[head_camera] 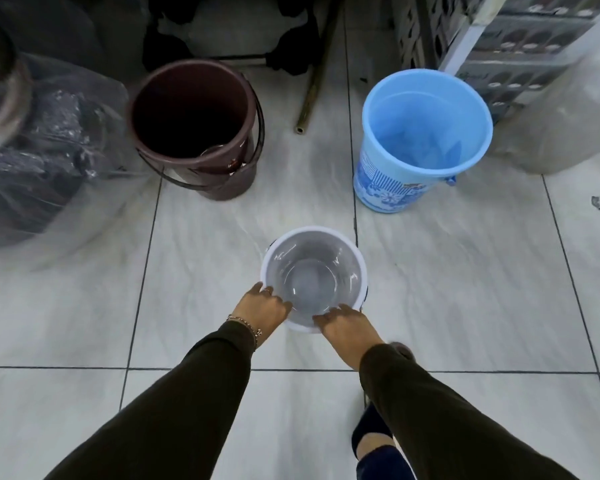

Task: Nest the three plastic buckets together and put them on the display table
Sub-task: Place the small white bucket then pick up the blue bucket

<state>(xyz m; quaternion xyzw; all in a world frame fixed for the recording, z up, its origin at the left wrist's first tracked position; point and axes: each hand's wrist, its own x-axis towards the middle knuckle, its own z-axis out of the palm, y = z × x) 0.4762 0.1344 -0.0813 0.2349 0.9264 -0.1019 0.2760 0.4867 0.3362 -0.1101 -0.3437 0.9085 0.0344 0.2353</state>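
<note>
Three plastic buckets stand apart and upright on the tiled floor. A small white bucket (314, 268) is nearest me, in the middle. My left hand (265, 308) grips its near-left rim, and my right hand (347, 325) grips its near-right rim. Farther back on the left is a dark brown bucket (191, 112) with a black wire handle hanging down. A light blue bucket (426, 123) with a printed pattern on its wall sits at the back right. All three look empty. No display table is in view.
A clear plastic bag of dark goods (45, 161) lies at the left. A wooden stick (314, 81) leans at the back between the brown and blue buckets. Grey crates (506, 39) and a pale sack (568, 116) stand at the right. My dark shoe (371, 434) is on the floor below.
</note>
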